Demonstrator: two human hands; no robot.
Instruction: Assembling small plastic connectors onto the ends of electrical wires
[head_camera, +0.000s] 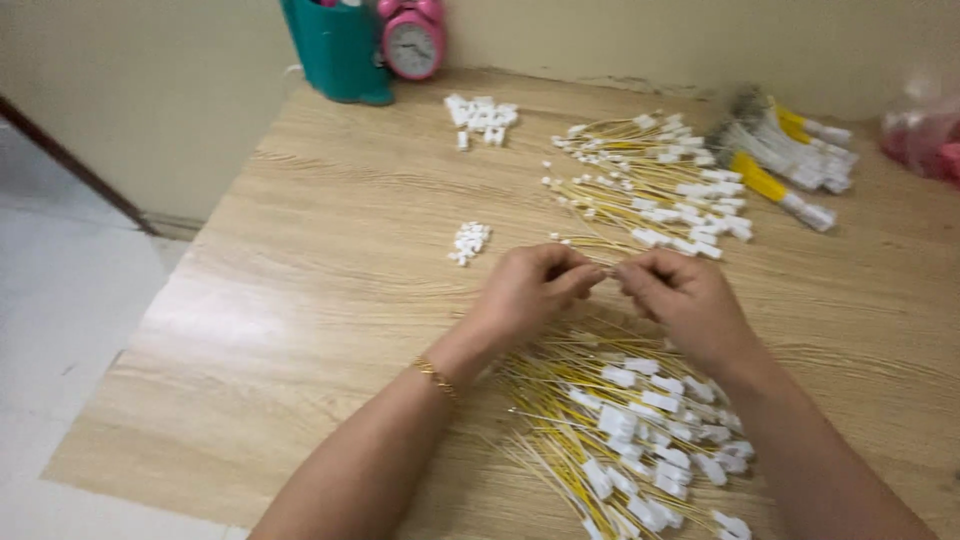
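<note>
Right now both hands meet over the middle of the wooden table (330, 260). The left hand (525, 290) and the right hand (685, 295) have their fingertips pinched tight on one thin yellow wire (608, 270) held between them. It is skinny, and its end is hidden by the fingers. Two loose piles of yellow wires with white plugs lie there, one (625, 430) under the wrists, one (650, 185) farther away. Two small heaps of white plugs (468, 243) sit apart. One pink clock (412, 40) stands behind.
</note>
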